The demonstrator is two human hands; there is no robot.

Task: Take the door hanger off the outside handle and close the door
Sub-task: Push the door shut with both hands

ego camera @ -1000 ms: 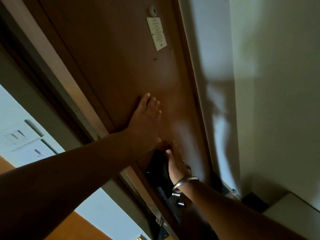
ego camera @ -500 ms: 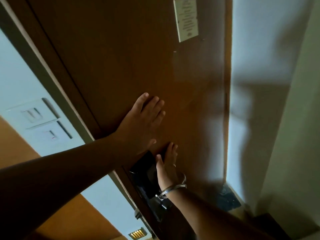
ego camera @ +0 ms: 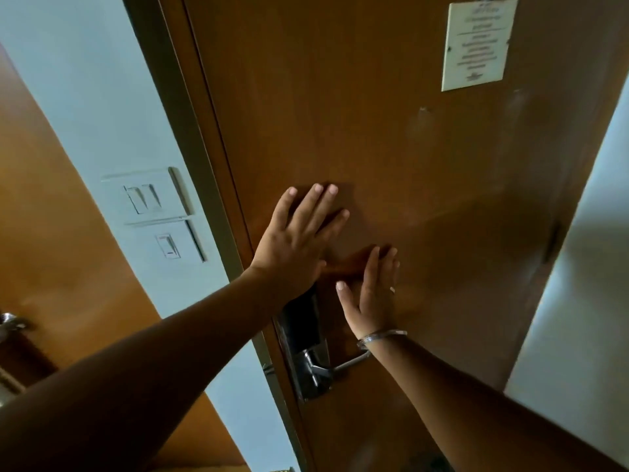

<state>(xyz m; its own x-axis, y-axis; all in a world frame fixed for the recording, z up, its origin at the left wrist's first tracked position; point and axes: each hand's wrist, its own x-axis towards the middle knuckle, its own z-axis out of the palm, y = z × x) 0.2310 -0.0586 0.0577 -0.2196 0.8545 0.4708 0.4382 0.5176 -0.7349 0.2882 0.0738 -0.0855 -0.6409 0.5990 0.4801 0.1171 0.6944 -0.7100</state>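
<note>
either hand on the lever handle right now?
No, the left hand and right hand lie flat on the door, above the lever handle.

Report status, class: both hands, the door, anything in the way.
Left hand and right hand flat on door, palms open, holding nothing. Door hanger not in view. Door sits at its frame; latch not visible. Nothing in the way.

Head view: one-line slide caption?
Left hand and right hand pressed flat against the wooden door, above its handle.
</note>
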